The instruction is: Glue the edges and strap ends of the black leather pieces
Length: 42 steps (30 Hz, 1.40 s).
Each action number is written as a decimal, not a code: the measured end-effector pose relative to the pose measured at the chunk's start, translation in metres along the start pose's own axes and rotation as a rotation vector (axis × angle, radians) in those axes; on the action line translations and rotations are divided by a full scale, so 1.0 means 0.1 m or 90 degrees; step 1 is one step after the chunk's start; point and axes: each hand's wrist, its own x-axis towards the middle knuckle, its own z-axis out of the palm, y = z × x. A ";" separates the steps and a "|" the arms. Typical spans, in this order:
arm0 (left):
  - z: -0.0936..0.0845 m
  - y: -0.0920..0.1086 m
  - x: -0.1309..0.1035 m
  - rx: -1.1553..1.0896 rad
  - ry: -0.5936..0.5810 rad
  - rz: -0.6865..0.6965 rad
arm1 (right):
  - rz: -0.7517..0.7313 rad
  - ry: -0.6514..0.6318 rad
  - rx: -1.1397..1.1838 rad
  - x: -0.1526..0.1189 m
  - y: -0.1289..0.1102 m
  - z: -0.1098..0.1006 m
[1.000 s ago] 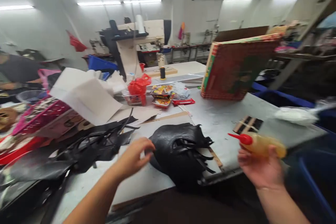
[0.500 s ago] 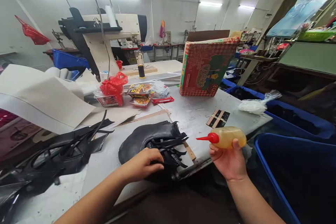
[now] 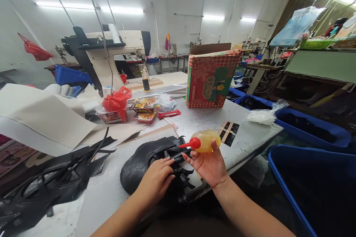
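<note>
My right hand (image 3: 210, 168) grips a squeeze bottle (image 3: 208, 141) of yellowish see-through liquid. Its red nozzle points left, over the straps of a rounded black leather-like piece (image 3: 136, 166). That piece lies on a pale board (image 3: 97, 189) at the table's near edge, with an opening and several loose strips on its right side. My left hand (image 3: 157, 177) rests on it at the opening, fingers stretched over a black strip and thumb apart. What lies beneath the left palm is hidden. More black cut pieces with straps (image 3: 55, 177) lie to the left.
A red and green carton (image 3: 208, 85) stands on the table (image 3: 191, 120), behind a black-and-tan striped block (image 3: 228, 133). Snack packs (image 3: 144, 109) and a red bag (image 3: 116, 100) are farther back, before a sewing machine (image 3: 125, 44). Blue bins (image 3: 280, 177) stand at right.
My right hand has brought the squeeze bottle leftward, close to the black piece. My left hand's fingers have come to lie over the strip at the opening. The view has tilted up slightly.
</note>
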 end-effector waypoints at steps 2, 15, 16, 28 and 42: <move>0.03 0.00 -0.04 -0.005 0.029 0.021 | 0.017 0.017 0.006 -0.03 0.04 -0.05; -0.20 0.08 0.23 -0.225 -0.199 -0.248 | -0.013 0.102 -0.058 -0.20 0.06 -0.36; -0.23 0.08 0.27 -0.271 -0.207 -0.302 | -0.057 0.107 -0.081 -0.20 0.02 -0.37; -0.29 0.07 0.39 -0.616 -0.197 -0.549 | -0.435 0.077 -0.443 -0.30 -0.25 -0.64; -0.28 0.03 0.33 -0.656 -0.179 -0.534 | -0.419 0.071 -0.592 -0.20 -0.22 -0.80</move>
